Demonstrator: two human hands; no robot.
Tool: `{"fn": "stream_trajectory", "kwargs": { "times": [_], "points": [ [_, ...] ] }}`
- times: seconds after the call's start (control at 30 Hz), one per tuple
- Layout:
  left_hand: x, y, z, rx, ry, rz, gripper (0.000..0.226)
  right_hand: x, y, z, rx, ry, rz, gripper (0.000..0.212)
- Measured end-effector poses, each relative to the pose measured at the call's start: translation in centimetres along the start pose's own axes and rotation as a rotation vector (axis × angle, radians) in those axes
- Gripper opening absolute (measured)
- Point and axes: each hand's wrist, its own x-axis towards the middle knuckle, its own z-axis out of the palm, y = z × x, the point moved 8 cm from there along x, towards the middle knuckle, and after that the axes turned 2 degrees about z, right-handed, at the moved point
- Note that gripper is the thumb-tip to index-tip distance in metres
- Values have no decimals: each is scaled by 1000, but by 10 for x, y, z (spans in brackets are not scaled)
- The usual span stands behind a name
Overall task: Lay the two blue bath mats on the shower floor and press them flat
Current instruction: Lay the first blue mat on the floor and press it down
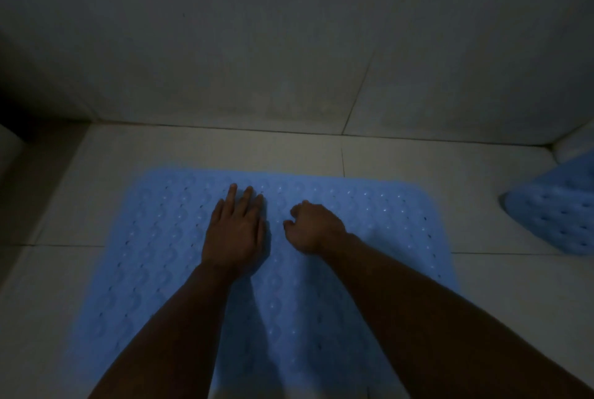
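Perforated blue rubber bath mat (321, 270) lies flat on pale tiled shower floor (225, 147). Left hand (236, 231) presses it w/ straight fingers; right hand (313, 226) curled, empty. 2nd blue mat (556, 212) at right edge, crumpled.

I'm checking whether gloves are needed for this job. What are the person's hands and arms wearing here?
Nothing visible: the left hand and right hand are bare, without gloves, rings or watch that the dim picture shows. Both forearms are bare too, with no sleeve in view.

2 bare forearms enter from 5 and 7 o'clock. The left hand (234, 234) and right hand (313, 227) wear no gloves, rings or watch.
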Motion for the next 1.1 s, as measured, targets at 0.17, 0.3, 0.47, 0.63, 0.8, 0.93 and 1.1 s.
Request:
{"fn": "stream_trajectory", "kwargs": {
  "times": [0.17,0.3,0.47,0.63,0.8,0.93,1.1],
  "points": [
    [-4,37,37,19,-152,80,80,-2,12,-45,161,284,-35,36],
    [-13,43,48,159,-128,53,93,4,23,-38,218,345,-117,31],
    [-12,46,45,135,-85,67,91,8,40,-33,252,481,-194,25],
    [-8,41,51,59,-267,39,104,10,42,-37,208,437,-178,25],
    [28,16,-15,-49,-433,-19,82,15,13,-53,40,216,-35,37],
    [17,-27,-58,53,-335,-31,66,14,-38,-42,54,178,-65,37],
    [-20,-88,-69,94,-148,-161,60,-2,-104,40,-16,126,-189,59]
  ]
}}
